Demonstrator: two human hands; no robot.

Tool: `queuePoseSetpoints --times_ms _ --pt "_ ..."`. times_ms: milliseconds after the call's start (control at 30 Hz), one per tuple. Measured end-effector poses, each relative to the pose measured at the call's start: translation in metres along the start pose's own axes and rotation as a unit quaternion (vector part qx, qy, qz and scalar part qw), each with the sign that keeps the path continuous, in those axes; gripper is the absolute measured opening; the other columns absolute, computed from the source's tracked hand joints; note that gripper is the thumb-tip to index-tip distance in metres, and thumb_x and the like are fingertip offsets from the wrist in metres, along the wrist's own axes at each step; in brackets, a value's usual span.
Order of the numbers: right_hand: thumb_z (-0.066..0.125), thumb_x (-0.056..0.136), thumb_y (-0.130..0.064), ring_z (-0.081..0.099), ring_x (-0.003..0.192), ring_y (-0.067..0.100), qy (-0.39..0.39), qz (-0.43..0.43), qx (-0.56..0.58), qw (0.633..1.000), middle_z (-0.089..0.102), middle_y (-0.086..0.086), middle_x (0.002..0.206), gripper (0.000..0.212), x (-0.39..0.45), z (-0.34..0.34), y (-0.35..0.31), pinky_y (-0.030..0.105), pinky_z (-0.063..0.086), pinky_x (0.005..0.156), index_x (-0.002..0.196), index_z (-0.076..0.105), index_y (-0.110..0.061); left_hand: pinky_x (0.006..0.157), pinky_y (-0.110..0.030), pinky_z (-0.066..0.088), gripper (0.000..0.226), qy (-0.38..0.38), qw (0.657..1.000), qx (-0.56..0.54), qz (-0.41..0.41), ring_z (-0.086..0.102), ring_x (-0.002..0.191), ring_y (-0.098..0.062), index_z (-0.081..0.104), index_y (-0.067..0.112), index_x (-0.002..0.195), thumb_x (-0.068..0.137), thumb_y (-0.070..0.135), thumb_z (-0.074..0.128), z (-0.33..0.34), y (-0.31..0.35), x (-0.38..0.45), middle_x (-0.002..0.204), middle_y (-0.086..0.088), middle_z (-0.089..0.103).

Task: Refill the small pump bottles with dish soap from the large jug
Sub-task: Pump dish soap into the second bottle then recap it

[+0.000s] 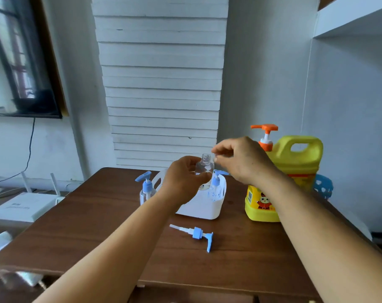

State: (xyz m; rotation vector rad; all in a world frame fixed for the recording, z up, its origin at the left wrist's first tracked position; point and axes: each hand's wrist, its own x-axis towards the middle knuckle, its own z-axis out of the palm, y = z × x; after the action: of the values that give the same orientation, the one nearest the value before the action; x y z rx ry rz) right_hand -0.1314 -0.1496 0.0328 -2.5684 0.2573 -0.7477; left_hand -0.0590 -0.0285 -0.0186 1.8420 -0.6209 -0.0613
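Note:
My left hand (182,179) grips a small clear bottle (204,166) with no pump, held upright above the white caddy (205,206). My right hand (240,159) hovers just right of the bottle's open neck, its fingers loosely curled, thumb and forefinger close together; whether they pinch anything I cannot tell. A loose blue pump head (196,234) lies on the table in front of the caddy. One blue-pump bottle (146,189) stands left of the caddy, another (216,182) stands inside it. The large yellow soap jug (293,171) with an orange pump (265,135) stands to the right.
The brown wooden table (98,226) holds everything. A white router (23,204) sits on a lower surface at left. A blue stool (323,186) shows behind the jug. A white slatted panel and a wall close the back.

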Motion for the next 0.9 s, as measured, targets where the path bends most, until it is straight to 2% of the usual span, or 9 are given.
queuePoseSetpoints --times_ms 133,233,267,367,533,700,800,900 --pt "0.059 0.088 -0.018 0.062 0.097 0.014 -0.034 0.033 0.018 0.999 0.070 0.000 0.106 0.021 -0.015 0.027 0.001 0.020 0.042 0.079 0.106 0.070 -0.017 0.089 -0.028 0.049 0.037 0.011 1.000 0.014 -0.021 0.063 0.101 -0.014 0.058 0.015 0.115 0.080 0.018 0.070 -0.010 -0.022 -0.019 0.104 0.006 0.068" --pt "0.059 0.088 -0.021 0.062 0.095 0.015 -0.072 0.045 0.012 0.996 0.070 0.000 0.106 0.021 -0.027 0.046 0.001 0.020 0.044 0.078 0.106 0.070 -0.018 0.080 -0.018 0.047 0.032 0.009 0.999 0.002 -0.036 0.059 0.095 -0.010 0.052 0.023 0.110 0.083 0.016 0.068 -0.015 -0.038 -0.034 0.090 0.016 0.059" --pt "0.061 0.087 -0.022 0.062 0.095 0.014 -0.089 0.047 0.003 0.995 0.070 -0.001 0.106 0.021 -0.033 0.054 0.002 0.021 0.045 0.079 0.106 0.070 -0.019 0.080 -0.019 0.048 0.033 0.008 0.999 0.003 -0.043 0.058 0.095 -0.010 0.051 0.022 0.111 0.083 0.016 0.068 -0.016 -0.045 -0.040 0.089 0.018 0.057" --pt "0.063 0.086 -0.024 0.061 0.090 0.013 -0.145 0.060 -0.016 0.987 0.069 -0.002 0.108 0.026 -0.047 0.072 0.005 0.021 0.046 0.078 0.111 0.068 -0.021 0.090 -0.028 0.049 0.047 0.008 0.998 0.018 -0.059 0.060 0.100 -0.014 0.052 0.014 0.124 0.081 0.019 0.070 -0.018 -0.062 -0.052 0.095 0.014 0.060" --pt "0.066 0.082 -0.022 0.060 0.095 0.017 -0.216 0.080 -0.047 0.972 0.065 -0.002 0.112 0.033 -0.061 0.094 0.009 0.025 0.048 0.077 0.115 0.064 -0.021 0.089 -0.031 0.052 0.049 0.019 0.997 0.025 -0.075 0.064 0.098 -0.014 0.053 0.014 0.125 0.080 0.019 0.071 -0.020 -0.083 -0.065 0.110 0.002 0.065" --pt "0.069 0.081 -0.024 0.060 0.096 0.019 -0.230 0.106 -0.087 0.964 0.062 0.000 0.111 0.028 -0.067 0.109 0.016 0.027 0.048 0.075 0.108 0.064 -0.023 0.093 -0.038 0.052 0.046 0.022 0.996 0.016 -0.080 0.065 0.099 -0.013 0.055 0.017 0.122 0.079 0.018 0.072 -0.020 -0.096 -0.071 0.107 0.005 0.068" --pt "0.065 0.084 -0.025 0.061 0.091 0.019 -0.231 0.113 -0.087 0.962 0.063 0.001 0.110 0.021 -0.069 0.115 0.020 0.028 0.049 0.072 0.105 0.064 -0.024 0.094 -0.037 0.052 0.046 0.019 0.996 0.018 -0.083 0.063 0.100 -0.012 0.054 0.020 0.122 0.079 0.021 0.072 -0.018 -0.103 -0.073 0.109 0.006 0.067" --pt "0.060 0.085 -0.024 0.061 0.083 0.018 -0.200 0.108 -0.067 0.972 0.062 0.000 0.104 0.017 -0.067 0.112 0.023 0.025 0.044 0.066 0.103 0.060 -0.023 0.096 -0.034 0.050 0.047 0.017 0.996 0.020 -0.080 0.062 0.103 -0.011 0.054 0.020 0.122 0.079 0.022 0.072 -0.017 -0.108 -0.073 0.112 0.006 0.066"
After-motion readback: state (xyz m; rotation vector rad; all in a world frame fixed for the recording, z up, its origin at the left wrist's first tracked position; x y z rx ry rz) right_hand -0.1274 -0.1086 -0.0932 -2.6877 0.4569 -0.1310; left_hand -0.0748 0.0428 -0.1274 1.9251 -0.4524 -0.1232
